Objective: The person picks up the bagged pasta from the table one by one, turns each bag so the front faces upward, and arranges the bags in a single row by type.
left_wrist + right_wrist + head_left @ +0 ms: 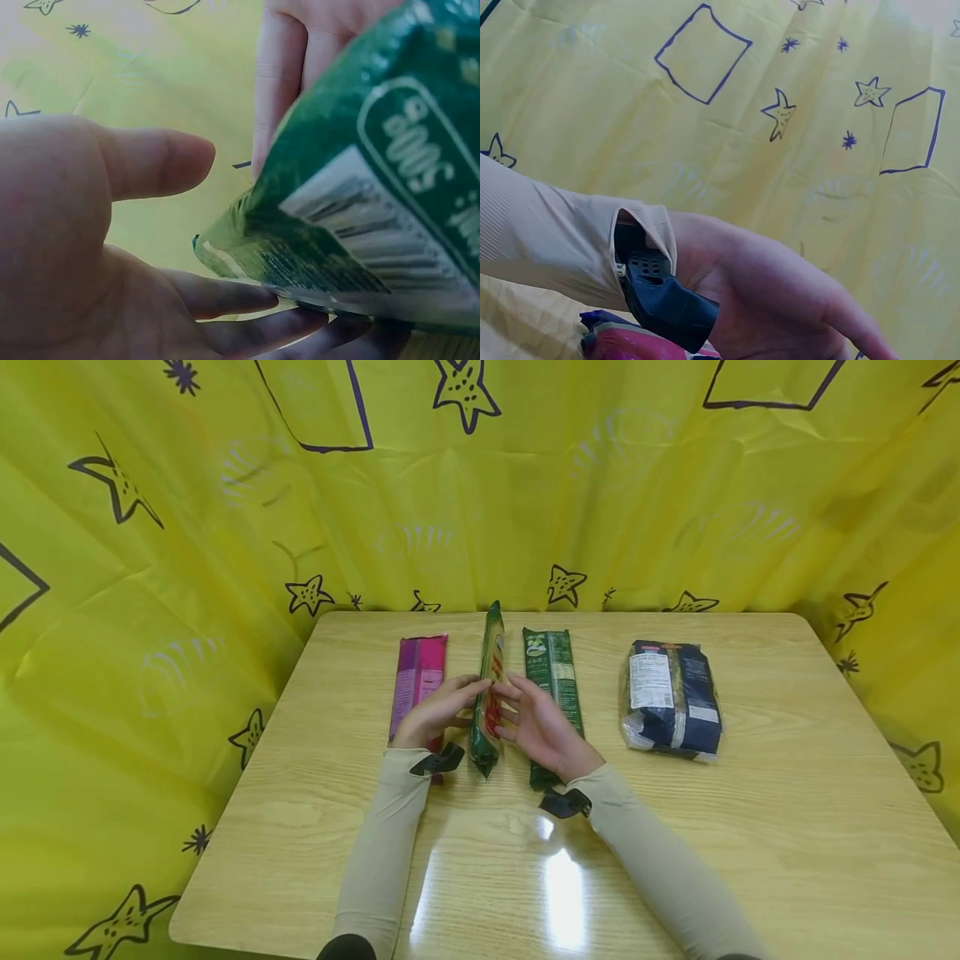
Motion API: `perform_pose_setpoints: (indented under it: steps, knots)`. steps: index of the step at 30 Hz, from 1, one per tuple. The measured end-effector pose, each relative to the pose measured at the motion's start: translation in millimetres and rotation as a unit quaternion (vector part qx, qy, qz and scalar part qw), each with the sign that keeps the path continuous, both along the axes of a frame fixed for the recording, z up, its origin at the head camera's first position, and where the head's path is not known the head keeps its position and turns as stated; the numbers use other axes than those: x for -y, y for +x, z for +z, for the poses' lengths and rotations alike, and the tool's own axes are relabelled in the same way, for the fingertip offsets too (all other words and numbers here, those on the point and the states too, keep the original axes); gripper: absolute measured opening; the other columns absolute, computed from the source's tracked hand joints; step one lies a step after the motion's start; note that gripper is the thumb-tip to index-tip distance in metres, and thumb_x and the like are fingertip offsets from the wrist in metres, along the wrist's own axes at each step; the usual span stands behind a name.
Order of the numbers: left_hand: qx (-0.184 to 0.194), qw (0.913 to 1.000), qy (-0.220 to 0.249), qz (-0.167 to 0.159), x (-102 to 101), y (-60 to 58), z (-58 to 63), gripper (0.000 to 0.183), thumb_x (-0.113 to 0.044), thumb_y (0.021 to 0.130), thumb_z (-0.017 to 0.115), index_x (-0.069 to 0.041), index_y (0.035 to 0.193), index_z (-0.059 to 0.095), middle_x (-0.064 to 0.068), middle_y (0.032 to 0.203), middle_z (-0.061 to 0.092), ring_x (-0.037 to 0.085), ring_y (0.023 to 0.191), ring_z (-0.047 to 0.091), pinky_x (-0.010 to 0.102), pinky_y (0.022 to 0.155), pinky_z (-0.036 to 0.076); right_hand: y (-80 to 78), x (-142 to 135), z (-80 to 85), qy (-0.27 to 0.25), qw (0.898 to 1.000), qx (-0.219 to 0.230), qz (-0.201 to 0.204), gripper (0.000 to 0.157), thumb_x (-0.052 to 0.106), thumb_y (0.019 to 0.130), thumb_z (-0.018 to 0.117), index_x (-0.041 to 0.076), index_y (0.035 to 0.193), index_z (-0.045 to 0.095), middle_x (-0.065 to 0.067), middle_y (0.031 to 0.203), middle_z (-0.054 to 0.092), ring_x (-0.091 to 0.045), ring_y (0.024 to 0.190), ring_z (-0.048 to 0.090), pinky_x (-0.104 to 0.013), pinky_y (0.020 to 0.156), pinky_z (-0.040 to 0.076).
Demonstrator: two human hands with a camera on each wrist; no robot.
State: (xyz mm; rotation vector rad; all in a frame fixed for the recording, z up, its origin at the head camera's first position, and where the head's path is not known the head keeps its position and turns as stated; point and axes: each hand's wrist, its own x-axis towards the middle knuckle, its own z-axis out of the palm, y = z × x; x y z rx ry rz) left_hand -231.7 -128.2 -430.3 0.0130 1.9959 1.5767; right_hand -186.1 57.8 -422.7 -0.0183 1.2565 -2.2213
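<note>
A long green packet (491, 693) with a clear front and red lettering stands on its narrow edge between my hands. In the left wrist view its green back (337, 127) shows "500g" and a barcode. My left hand (438, 710) touches its left side with fairly straight fingers, the thumb (165, 161) apart from it. Against the other side rest the extended fingers of my right hand (547, 731). Beneath the left hand lies a pink and purple packet (423, 668). Another green packet (551, 668) lies flat, partly under the right hand. The right wrist view shows the left hand (757, 292).
A bulky dark blue packet (671, 697) with a white label lies on the right of the wooden table (787, 827). Behind the table's far edge hangs a yellow curtain (510, 510) with drawn stars. A black device (667, 300) is strapped at the left wrist.
</note>
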Motion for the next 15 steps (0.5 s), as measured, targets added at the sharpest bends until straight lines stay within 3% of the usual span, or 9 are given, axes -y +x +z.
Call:
perform_pose_setpoints:
  steps: [7, 12, 15]
  knots:
    - [-0.010, 0.9999, 0.003, -0.003, 1.9, -0.9, -1.3, 0.068, -0.040, 0.110, 0.044, 0.000, 0.161, 0.026, 0.022, 0.160, 0.043, 0.042, 0.149, 0.042, 0.064, 0.117, 0.041, -0.5, 1.4, -1.5, -0.007, 1.000, -0.015, 0.008, 0.057, 0.043, 0.112, 0.034, 0.004, 0.153, 0.035, -0.005, 0.144, 0.046, -0.028, 0.140, 0.036, -0.044, 0.121, 0.029]
    - [-0.008, 0.9998, 0.020, 0.002, 4.4, -1.5, -3.6, 0.058, -0.037, 0.111, 0.043, -0.001, 0.156, 0.036, 0.023, 0.151, 0.052, 0.039, 0.137, 0.054, 0.058, 0.112, 0.049, -0.2, 2.4, -0.9, 0.002, 1.000, -0.007, 0.014, 0.063, 0.040, 0.112, 0.031, -0.001, 0.160, 0.025, -0.016, 0.165, 0.029, -0.034, 0.155, 0.023, -0.048, 0.130, 0.019]
    - [-0.006, 0.9997, 0.023, 0.007, 5.8, -1.0, -4.8, 0.056, -0.038, 0.111, 0.043, -0.002, 0.153, 0.039, 0.023, 0.147, 0.055, 0.037, 0.132, 0.058, 0.054, 0.108, 0.053, -0.2, 2.7, -0.9, 0.006, 1.000, -0.003, 0.013, 0.062, 0.039, 0.112, 0.032, -0.001, 0.159, 0.025, -0.019, 0.168, 0.023, -0.035, 0.157, 0.020, -0.049, 0.132, 0.016]
